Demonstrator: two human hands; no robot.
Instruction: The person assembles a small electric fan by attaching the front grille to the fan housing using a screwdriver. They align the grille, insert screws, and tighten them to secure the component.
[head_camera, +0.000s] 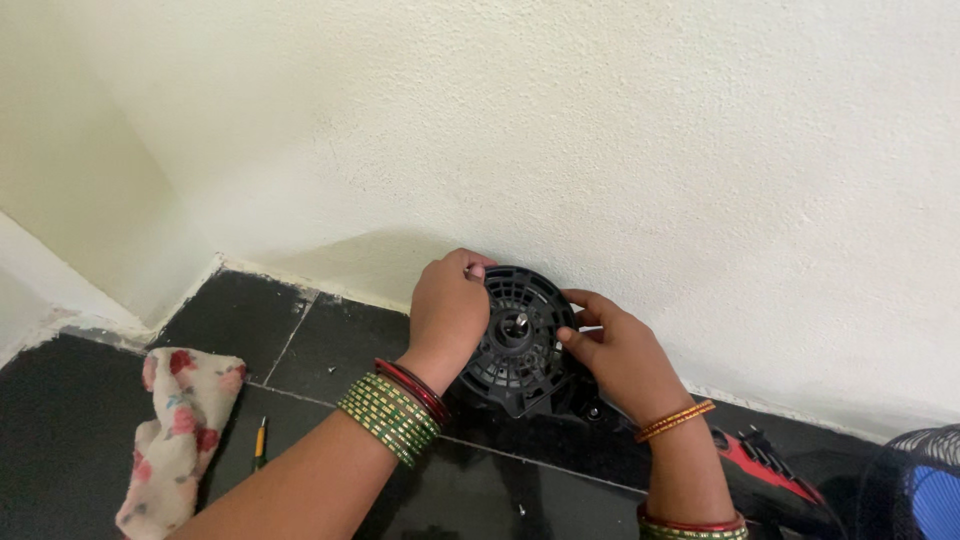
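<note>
Fingers of the left hand (447, 310) curl over the upper left rim of a round black fan motor housing (520, 345), fingertips hooked behind its top edge, while the right hand (620, 355) closes on the right side, thumb pressed against the vented face and the other fingers wrapped around the back. Both hands grip the housing, which stands upright on a dark tiled floor (330, 350), close against a cream wall (600, 150), with its short metal shaft (521, 322) pointing toward the camera. To handle this part well, it seems best to keep the two grips opposite each other so the housing cannot twist sideways, and to keep the thumbs clear of the shaft and of the thin ribs of the vents, which look easy to snap. Any turning or pulling should probably be even and slow, with the base steadied against the floor. A flowered cloth (180, 430) lies well to the left, with a small yellow-handled tool (260, 440) just beside it. At the right lie a red-and-black part (760, 465) and the edge of a fan guard with a blue blade (920, 480), near the right forearm.
</note>
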